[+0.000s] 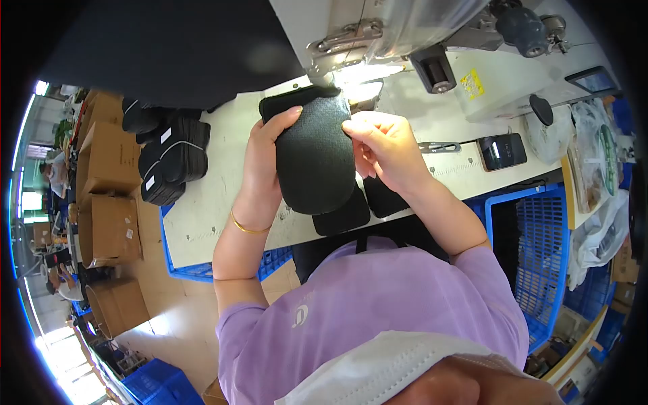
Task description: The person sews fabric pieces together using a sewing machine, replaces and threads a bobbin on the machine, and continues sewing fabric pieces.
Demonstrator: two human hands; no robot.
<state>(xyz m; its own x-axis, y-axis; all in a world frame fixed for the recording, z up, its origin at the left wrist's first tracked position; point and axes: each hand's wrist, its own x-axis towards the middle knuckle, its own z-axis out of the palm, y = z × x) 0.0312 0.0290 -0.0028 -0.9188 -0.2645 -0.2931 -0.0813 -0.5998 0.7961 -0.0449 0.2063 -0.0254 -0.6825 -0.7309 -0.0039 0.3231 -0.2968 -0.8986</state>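
A black rounded fabric piece, textured and roughly pouch-shaped, is held up in front of me under the sewing machine's light. My left hand grips its left side, with the thumb lying on the front face and the other fingers hidden behind it. At the upper right edge, my right hand pinches the piece between thumb and index finger. Below it lies a similar black piece near the table's front edge. Another black piece is beside that one, partly covered by my right hand and forearm.
The sewing machine overhangs the white table. Tied black bundles lie at the left. Thread snips and a phone are at the right. Blue crates stand below, and cardboard boxes line the left floor.
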